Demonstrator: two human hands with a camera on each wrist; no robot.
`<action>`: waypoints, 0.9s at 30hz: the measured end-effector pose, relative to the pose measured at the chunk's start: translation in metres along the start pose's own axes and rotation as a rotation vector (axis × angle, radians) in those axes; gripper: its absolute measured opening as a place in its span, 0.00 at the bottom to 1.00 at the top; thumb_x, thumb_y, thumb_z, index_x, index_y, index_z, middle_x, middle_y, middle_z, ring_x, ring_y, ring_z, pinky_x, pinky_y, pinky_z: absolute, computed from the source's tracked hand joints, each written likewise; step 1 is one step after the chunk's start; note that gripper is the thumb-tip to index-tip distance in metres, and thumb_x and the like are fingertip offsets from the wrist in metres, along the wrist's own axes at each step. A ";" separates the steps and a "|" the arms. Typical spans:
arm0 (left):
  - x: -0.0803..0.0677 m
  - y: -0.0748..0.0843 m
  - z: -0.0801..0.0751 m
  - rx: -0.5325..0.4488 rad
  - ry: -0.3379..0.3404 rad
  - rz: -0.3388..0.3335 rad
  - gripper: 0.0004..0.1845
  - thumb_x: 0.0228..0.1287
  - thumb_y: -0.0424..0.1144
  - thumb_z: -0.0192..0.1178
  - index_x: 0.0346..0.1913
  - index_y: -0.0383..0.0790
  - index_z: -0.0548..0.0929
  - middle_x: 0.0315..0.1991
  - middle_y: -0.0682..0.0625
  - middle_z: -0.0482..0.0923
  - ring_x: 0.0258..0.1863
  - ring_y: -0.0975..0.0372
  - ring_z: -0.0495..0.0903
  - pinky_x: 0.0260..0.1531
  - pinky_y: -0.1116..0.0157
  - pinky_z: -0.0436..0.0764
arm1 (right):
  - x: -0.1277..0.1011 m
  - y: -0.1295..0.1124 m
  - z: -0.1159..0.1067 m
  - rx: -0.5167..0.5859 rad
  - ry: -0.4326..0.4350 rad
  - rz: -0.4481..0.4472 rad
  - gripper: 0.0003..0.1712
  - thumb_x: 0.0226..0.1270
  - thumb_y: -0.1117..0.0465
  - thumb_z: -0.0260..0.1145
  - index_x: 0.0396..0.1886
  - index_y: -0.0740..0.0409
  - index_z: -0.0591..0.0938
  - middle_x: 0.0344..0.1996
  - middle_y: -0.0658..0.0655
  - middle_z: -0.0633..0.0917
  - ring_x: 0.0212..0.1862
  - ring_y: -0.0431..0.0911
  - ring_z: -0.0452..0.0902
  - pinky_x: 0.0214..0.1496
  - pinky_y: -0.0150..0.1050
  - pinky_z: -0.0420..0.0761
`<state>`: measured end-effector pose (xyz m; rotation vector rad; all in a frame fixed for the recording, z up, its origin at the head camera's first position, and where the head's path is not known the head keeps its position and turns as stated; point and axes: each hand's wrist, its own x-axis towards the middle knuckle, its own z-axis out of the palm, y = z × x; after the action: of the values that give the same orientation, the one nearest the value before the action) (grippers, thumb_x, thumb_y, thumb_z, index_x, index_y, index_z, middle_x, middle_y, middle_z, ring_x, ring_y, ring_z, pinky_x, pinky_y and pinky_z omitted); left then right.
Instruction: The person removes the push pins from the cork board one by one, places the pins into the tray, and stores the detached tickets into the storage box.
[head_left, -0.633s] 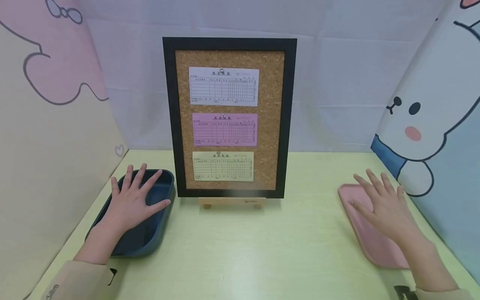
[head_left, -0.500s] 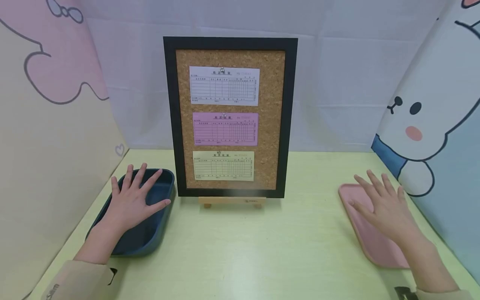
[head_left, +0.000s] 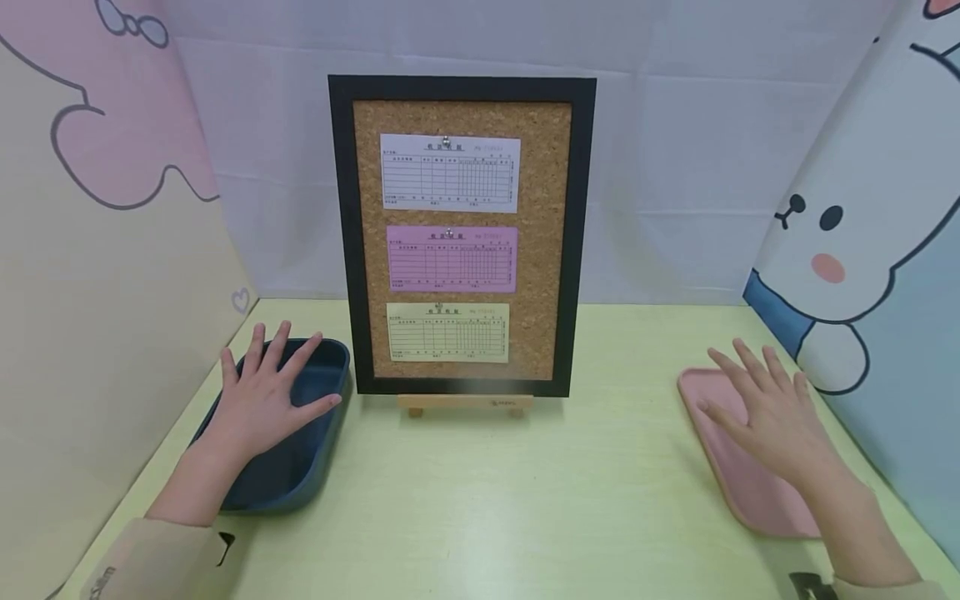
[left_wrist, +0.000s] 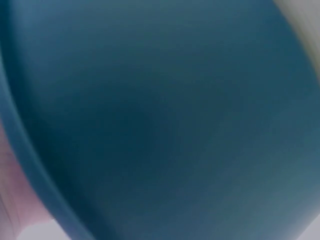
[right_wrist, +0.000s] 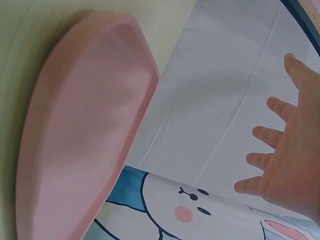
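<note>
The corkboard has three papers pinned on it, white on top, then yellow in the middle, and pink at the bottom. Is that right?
Not quite. The corkboard does hold three papers, with the white paper on top, but the middle one is the pink paper and the yellow paper is at the bottom. The head view shows this.
</note>
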<state>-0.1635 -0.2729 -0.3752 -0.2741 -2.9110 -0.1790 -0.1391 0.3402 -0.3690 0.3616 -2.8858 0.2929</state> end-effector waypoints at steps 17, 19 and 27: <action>0.014 0.015 -0.030 -0.024 0.080 0.014 0.48 0.54 0.69 0.56 0.73 0.52 0.54 0.74 0.36 0.42 0.73 0.44 0.28 0.60 0.32 0.30 | 0.019 -0.017 -0.031 0.023 0.047 -0.049 0.44 0.66 0.44 0.60 0.75 0.50 0.51 0.73 0.67 0.51 0.73 0.64 0.37 0.68 0.66 0.42; 0.016 0.017 -0.034 -0.026 0.086 0.010 0.48 0.54 0.69 0.56 0.73 0.51 0.54 0.74 0.36 0.42 0.73 0.44 0.29 0.60 0.32 0.31 | 0.022 -0.022 -0.037 0.044 0.060 -0.046 0.45 0.65 0.43 0.61 0.75 0.50 0.52 0.72 0.67 0.52 0.73 0.63 0.39 0.68 0.65 0.44; 0.027 0.026 -0.051 -0.040 0.138 -0.007 0.47 0.55 0.66 0.58 0.72 0.48 0.56 0.75 0.38 0.36 0.73 0.43 0.29 0.60 0.32 0.30 | 0.038 -0.045 -0.059 0.069 0.181 -0.084 0.44 0.61 0.50 0.67 0.73 0.52 0.58 0.69 0.67 0.62 0.69 0.64 0.53 0.65 0.64 0.56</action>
<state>-0.1741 -0.2504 -0.3173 -0.2473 -2.7746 -0.2470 -0.1523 0.3019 -0.2961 0.4430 -2.6806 0.3905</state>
